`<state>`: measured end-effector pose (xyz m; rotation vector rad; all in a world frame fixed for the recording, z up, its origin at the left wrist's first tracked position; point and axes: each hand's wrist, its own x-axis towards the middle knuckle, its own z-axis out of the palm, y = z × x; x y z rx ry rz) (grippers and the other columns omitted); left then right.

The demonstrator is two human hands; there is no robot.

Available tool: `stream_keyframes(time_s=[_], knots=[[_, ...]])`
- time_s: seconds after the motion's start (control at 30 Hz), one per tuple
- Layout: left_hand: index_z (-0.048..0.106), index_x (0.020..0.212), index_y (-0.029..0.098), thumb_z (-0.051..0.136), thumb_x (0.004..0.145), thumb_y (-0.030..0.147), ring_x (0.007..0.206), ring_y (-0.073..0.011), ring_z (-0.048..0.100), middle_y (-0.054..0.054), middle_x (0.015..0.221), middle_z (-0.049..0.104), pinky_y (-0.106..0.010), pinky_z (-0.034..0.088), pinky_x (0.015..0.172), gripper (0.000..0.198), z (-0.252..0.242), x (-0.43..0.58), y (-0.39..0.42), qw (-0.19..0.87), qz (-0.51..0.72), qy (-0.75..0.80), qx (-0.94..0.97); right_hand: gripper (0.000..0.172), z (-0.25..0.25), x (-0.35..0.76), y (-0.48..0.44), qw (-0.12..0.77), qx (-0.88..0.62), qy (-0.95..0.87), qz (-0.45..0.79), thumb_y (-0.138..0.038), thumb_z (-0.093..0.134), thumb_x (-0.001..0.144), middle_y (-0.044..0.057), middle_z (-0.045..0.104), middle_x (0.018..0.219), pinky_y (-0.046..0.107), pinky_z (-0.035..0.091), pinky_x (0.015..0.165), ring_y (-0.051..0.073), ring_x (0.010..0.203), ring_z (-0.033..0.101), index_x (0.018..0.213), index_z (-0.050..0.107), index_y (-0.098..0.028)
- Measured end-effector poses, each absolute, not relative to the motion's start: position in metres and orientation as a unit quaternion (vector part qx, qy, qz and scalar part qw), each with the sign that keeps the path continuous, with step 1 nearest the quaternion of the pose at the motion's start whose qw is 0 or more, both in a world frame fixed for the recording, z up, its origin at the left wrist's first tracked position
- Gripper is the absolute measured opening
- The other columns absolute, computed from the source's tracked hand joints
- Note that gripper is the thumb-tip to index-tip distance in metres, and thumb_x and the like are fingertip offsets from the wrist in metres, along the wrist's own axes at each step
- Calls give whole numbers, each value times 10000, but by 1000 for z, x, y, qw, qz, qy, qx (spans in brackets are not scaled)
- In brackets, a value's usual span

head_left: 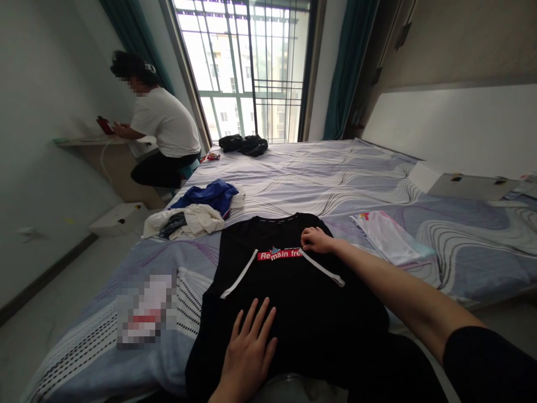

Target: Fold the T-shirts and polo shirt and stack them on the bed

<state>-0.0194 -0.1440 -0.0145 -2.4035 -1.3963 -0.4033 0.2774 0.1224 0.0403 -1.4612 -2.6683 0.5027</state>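
Shirt (306,313) of black cloth lies at 6 o'clock on the wide, wavy-lined grey bed (289,182). The left hand (248,350) is spread at its 7 o'clock; the right hand (318,240) curls at 1 o'clock, pinching or not, I can't tell. Soft outward strokes should help.

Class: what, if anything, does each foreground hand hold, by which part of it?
Left hand spread over the black shirt, holding nothing. Right hand curled at the shirt's chest; hold unclear.

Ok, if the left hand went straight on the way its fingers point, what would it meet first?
Past more of the black shirt, the left hand would likely reach its red print first; whether the hand touches the cloth is unclear.
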Motion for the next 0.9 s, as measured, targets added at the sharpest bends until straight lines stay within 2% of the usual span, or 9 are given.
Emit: stream_keyframes(time_s=[0.2, 0.3, 0.37, 0.5, 0.57, 0.67, 0.73, 0.83, 0.9], knots=[[354, 1538, 280, 503, 934, 299, 1458, -262, 369, -19, 1611, 364, -424, 346, 1137, 622, -12, -18, -144, 182, -140, -486, -843, 118, 31, 272, 111, 69, -526, -837, 136, -233, 657, 871, 72, 596, 1233, 564, 198, 1152, 263, 1245, 477, 976, 710, -246], [377, 1527, 281, 513, 929, 277, 1454, -267, 373, -22, 1600, 390, -433, 377, 1121, 613, -10, -17, -146, 153, -159, -488, -845, 208, 35, 258, 105, 92, -563, -811, 127, -197, 673, 840, 100, 601, 1255, 580, 200, 1140, 293, 1255, 479, 1042, 705, -234], [424, 1497, 300, 508, 931, 243, 1444, -251, 388, -17, 1578, 429, -424, 406, 1107, 575, -8, -19, -147, 110, -185, -479, -851, 274, 38, 237, 98, 117, -587, -791, 125, -190, 631, 860, 123, 613, 1263, 534, 271, 1112, 298, 1246, 502, 1128, 686, -215], [561, 1355, 286, 448, 942, 171, 1337, -213, 493, -58, 1453, 550, -395, 464, 1064, 443, -5, -47, -139, 53, -320, -532, -782, 304, 38, 169, 79, 156, -608, -761, 165, -366, 469, 983, 92, 717, 1095, 319, 458, 896, 215, 1022, 656, 1107, 696, -205], [562, 1325, 223, 442, 935, 209, 1262, -261, 531, -122, 1361, 577, -465, 468, 1045, 408, -5, -73, -129, 68, -372, -616, -691, 397, 36, 132, 67, 174, -625, -733, 204, -502, 494, 961, 92, 738, 1041, 287, 479, 820, 216, 976, 682, 1105, 703, -196], [546, 1308, 157, 474, 897, 344, 1109, -319, 586, -155, 1188, 627, -530, 483, 970, 457, -10, -114, -110, 53, -367, -699, -612, 515, 29, 88, 52, 215, -681, -654, 252, -594, 610, 860, 129, 720, 1103, 323, 490, 821, 273, 1038, 674, 1145, 691, -172], [598, 1197, 181, 496, 865, 438, 1014, -311, 615, -120, 1075, 666, -507, 491, 936, 432, -14, -133, -98, 9, -354, -699, -622, 439, 22, 70, 45, 244, -711, -616, 238, -545, 612, 871, 121, 691, 1152, 339, 492, 825, 274, 1037, 670, 1121, 692, -194], [608, 904, 231, 496, 850, 506, 893, -277, 637, -69, 924, 677, -447, 495, 875, 302, -16, -144, -86, -42, -346, -694, -631, 295, 13, 61, 38, 272, -717, -610, 202, -455, 517, 949, 78, 666, 1167, 328, 490, 823, 231, 1000, 668, 1049, 694, -242], [578, 873, 241, 481, 864, 486, 845, -261, 642, -54, 900, 672, -412, 492, 804, 264, -13, -144, -82, -55, -338, -712, -613, 312, 10, 61, 37, 268, -711, -618, 201, -480, 481, 967, 63, 660, 1158, 329, 490, 822, 225, 994, 664, 1026, 692, -258]])
